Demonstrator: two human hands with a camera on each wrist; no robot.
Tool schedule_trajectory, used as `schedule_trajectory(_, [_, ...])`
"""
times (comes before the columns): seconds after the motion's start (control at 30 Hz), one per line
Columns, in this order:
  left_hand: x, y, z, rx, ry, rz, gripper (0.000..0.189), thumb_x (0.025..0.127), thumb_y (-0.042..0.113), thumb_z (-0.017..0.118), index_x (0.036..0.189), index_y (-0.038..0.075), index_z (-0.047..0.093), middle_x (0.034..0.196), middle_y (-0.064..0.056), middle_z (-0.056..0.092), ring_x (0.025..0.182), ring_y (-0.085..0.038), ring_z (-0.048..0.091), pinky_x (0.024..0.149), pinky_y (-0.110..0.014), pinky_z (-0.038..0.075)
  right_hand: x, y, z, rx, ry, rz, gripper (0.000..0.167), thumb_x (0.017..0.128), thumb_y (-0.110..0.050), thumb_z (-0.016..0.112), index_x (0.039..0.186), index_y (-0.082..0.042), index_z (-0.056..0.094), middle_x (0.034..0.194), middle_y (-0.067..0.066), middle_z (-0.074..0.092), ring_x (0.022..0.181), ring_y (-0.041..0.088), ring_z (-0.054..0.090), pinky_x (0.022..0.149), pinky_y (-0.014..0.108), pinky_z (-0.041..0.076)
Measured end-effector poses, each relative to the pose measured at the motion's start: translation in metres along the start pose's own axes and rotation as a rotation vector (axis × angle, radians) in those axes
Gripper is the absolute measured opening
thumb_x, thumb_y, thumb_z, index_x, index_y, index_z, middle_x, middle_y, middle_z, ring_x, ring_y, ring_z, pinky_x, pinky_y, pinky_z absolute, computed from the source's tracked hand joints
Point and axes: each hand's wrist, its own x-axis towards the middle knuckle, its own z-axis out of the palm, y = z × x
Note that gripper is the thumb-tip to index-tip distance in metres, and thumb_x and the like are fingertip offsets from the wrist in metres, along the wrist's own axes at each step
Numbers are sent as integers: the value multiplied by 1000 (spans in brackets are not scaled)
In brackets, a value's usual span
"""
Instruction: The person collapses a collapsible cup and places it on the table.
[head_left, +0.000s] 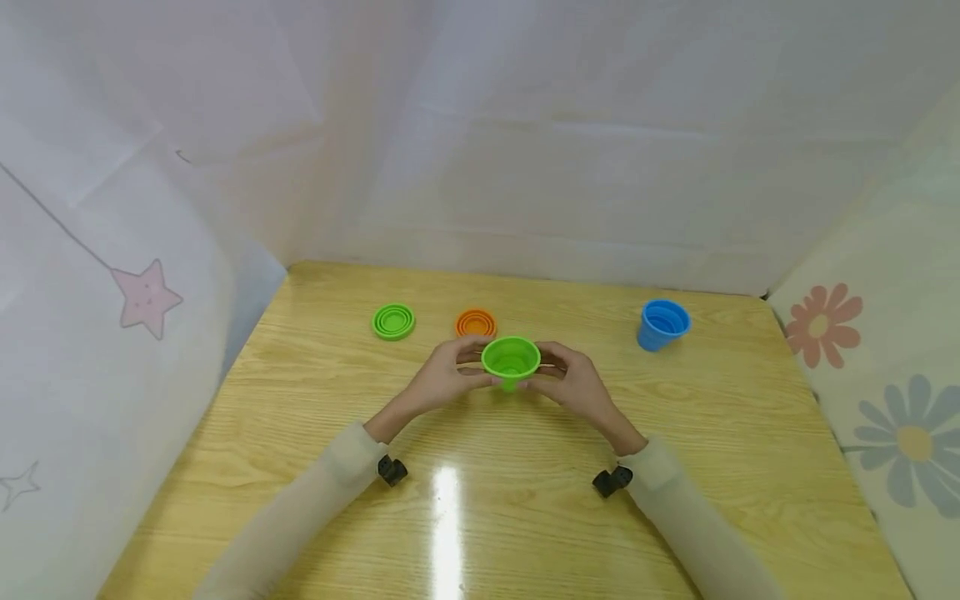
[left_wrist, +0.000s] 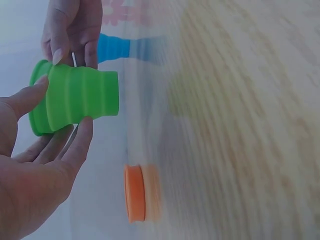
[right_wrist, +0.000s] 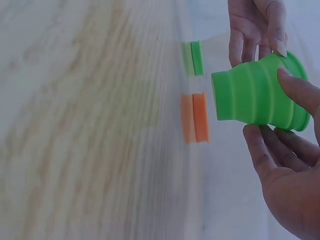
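Both hands hold a green collapsible cup (head_left: 511,360), pulled out to full height and lifted above the table. My left hand (head_left: 444,372) grips its left side, thumb near the rim and fingers along the far wall. On the opposite side my right hand (head_left: 574,382) grips it the same way. The wrist views show the ringed wall of the green cup (left_wrist: 82,95), with its narrow base facing the table. Just behind the hands lies a flat, folded orange collapsible cup (head_left: 476,322), partly covered in the head view.
A folded green collapsible cup (head_left: 393,322) lies at the back left of the wooden table (head_left: 525,517). An extended blue collapsible cup (head_left: 663,325) stands at the back right. White cloth (head_left: 525,167) hangs behind the table and along its sides.
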Motion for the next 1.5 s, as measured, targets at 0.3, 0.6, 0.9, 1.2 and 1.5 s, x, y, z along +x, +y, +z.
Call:
schedule_trajectory(0.3, [-4, -8, -5, -28, 9, 31, 58, 92, 14, 83, 146, 17, 59, 144, -7, 64, 132, -32, 65, 106, -39, 62, 2, 1, 8, 5, -16, -4, 59, 92, -15, 83, 146, -10, 59, 142, 15, 66, 134, 34, 64, 108, 28, 59])
schedule_trajectory(0.6, [2, -9, -9, -39, 34, 75, 63, 92, 13, 83, 149, 17, 58, 148, -8, 62, 131, -33, 65, 111, -47, 59, 8, -2, 8, 31, -4, -11, 59, 93, -14, 81, 147, -10, 58, 144, 17, 64, 136, 36, 62, 109, 27, 58])
schedule_trajectory(0.9, [1, -9, -9, -20, 32, 57, 67, 92, 12, 83, 152, 16, 54, 151, -9, 61, 137, -35, 62, 117, -53, 53, 10, -4, 8, 23, -5, -36, 58, 93, -16, 82, 146, -11, 60, 141, 15, 67, 131, 35, 66, 105, 28, 61])
schedule_trajectory(1.2, [2, -11, -4, -72, 15, 26, 62, 93, 10, 81, 150, 11, 55, 144, -16, 65, 128, -36, 68, 107, -42, 61, 5, -3, 7, 5, -23, 24, 56, 95, -23, 81, 146, -11, 61, 137, 15, 70, 124, 33, 70, 100, 28, 63])
schedule_trajectory(1.5, [4, -3, 0, -40, 31, -10, 50, 95, 21, 80, 142, 14, 64, 135, -11, 72, 114, -28, 75, 96, -38, 66, 3, -4, 1, 34, -7, 63, 62, 95, -28, 80, 150, -12, 56, 138, 15, 68, 123, 31, 70, 100, 29, 64])
